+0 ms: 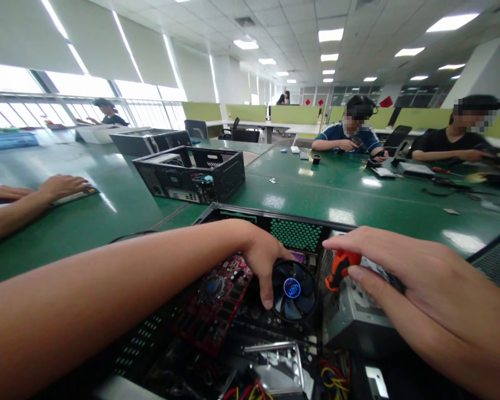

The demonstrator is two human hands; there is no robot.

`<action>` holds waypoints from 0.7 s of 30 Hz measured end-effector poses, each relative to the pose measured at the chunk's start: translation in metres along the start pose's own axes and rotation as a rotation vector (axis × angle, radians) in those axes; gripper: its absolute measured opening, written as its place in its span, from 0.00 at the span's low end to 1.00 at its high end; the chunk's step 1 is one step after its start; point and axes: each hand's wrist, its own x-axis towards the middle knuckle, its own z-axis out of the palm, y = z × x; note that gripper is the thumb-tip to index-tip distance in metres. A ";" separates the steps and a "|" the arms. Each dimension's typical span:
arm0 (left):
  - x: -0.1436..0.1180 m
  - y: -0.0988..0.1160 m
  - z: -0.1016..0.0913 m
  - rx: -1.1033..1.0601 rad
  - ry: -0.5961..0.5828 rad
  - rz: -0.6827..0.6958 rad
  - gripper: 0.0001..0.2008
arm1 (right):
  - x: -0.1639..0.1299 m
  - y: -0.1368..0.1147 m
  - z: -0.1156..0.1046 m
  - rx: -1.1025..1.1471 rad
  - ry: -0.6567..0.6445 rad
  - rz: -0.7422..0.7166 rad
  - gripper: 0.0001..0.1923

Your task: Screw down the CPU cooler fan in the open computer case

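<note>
My left hand reaches into an open computer case and grips the left rim of a round black CPU fan with a blue hub label. Its fingertips are partly hidden behind the fan. A red circuit card lies below my left wrist. My right hand holds an orange and black screwdriver over the grey power supply; the tool's shaft cannot be made out. Nearer to me are a silver metal bracket and bundled coloured wires.
A second open case stands ahead on the green table, with another case behind it. At the left, a person's hands rest on the table. Two people handle parts across the table at the right.
</note>
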 end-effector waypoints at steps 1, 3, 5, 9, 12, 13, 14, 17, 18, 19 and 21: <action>0.000 0.001 0.000 -0.008 -0.003 0.002 0.51 | -0.001 0.000 0.000 -0.005 0.002 -0.004 0.17; 0.000 0.002 0.000 -0.011 -0.007 0.003 0.51 | -0.001 -0.001 0.001 -0.006 0.000 -0.015 0.17; 0.001 0.002 0.000 -0.013 -0.014 -0.001 0.50 | -0.001 0.000 0.002 -0.002 -0.001 -0.024 0.17; 0.005 0.000 -0.001 -0.007 -0.023 -0.006 0.52 | 0.001 0.002 0.002 -0.006 0.002 0.000 0.08; 0.007 -0.001 0.000 0.008 0.002 -0.001 0.53 | 0.001 0.003 0.001 0.002 -0.004 0.006 0.09; 0.007 -0.001 0.000 0.005 0.011 0.004 0.52 | 0.001 0.002 0.001 0.006 -0.004 0.003 0.11; 0.007 -0.001 0.001 -0.001 0.015 0.007 0.51 | 0.000 0.002 0.001 0.009 -0.002 0.001 0.14; 0.006 0.000 0.002 -0.026 0.007 0.002 0.51 | -0.002 0.001 0.001 0.012 0.005 0.001 0.19; 0.006 0.001 0.002 -0.029 0.006 -0.002 0.52 | -0.002 0.001 0.001 0.011 0.006 0.001 0.19; 0.006 0.001 0.002 -0.030 0.007 -0.002 0.52 | -0.002 0.001 0.001 0.011 0.007 -0.001 0.19; 0.006 0.002 0.003 -0.019 0.015 0.007 0.51 | -0.003 0.002 0.000 0.010 0.006 -0.009 0.18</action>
